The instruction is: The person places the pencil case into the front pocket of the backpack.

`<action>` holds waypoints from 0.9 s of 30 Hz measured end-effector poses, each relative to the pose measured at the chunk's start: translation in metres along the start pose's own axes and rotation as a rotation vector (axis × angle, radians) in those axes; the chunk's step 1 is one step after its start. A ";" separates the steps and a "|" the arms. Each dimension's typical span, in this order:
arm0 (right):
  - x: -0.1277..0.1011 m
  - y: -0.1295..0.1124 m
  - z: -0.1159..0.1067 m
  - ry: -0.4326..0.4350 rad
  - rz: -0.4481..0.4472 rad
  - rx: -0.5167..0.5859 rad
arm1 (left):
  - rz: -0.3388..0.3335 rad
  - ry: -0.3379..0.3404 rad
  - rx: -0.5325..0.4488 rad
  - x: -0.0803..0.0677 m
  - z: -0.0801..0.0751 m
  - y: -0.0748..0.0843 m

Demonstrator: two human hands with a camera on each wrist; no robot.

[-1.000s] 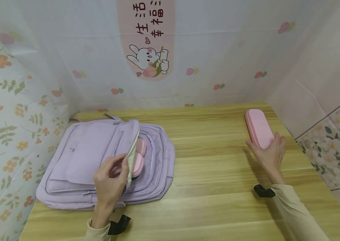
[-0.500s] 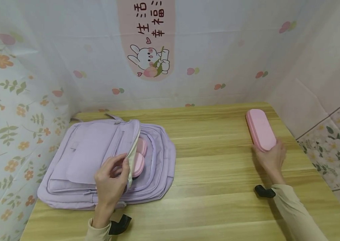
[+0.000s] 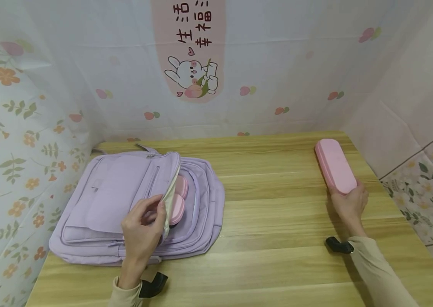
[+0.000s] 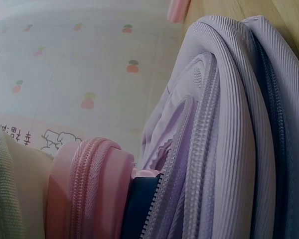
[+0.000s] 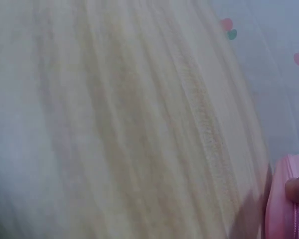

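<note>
A lilac backpack (image 3: 112, 187) lies flat on the left of the table, one pocket unzipped. My left hand (image 3: 143, 226) pinches the edge of that pocket's front panel (image 3: 171, 194) and holds it up. Two rounded pink cases (image 3: 178, 209) show inside the opening; the left wrist view shows a zipped pink case (image 4: 89, 194) beside something dark blue (image 4: 139, 206). At the far right, my right hand (image 3: 351, 205) grips the near end of a long pink zippered pencil case (image 3: 335, 164). In the right wrist view a digit presses on the pencil case (image 5: 280, 211) by its zipper.
The wood-grain table (image 3: 270, 204) stretches between backpack and pencil case. A printed cloth (image 3: 277, 68) hangs behind it, and a floral cloth (image 3: 13, 183) stands close on the left. Pale panels (image 3: 404, 111) border the right side.
My right thumb, earlier spread away from the pencil case, has come in against its side, and the hand now grips its end. The left hand keeps the panel up as before.
</note>
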State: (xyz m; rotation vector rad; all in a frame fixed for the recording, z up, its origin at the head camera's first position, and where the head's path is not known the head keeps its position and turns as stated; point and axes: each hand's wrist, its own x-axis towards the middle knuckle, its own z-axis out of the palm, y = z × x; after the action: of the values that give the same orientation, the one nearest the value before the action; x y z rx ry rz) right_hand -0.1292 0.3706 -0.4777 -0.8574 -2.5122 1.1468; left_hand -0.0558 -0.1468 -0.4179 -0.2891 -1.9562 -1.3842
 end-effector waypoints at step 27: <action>-0.037 -0.052 0.009 -0.037 -0.377 0.074 | 0.014 0.005 0.012 0.000 0.000 0.001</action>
State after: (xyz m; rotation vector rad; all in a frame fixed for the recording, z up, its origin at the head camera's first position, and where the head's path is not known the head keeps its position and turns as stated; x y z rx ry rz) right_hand -0.1250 0.3159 -0.4440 -0.3245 -2.4966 1.1239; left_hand -0.0553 -0.1460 -0.4167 -0.2928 -1.9537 -1.3631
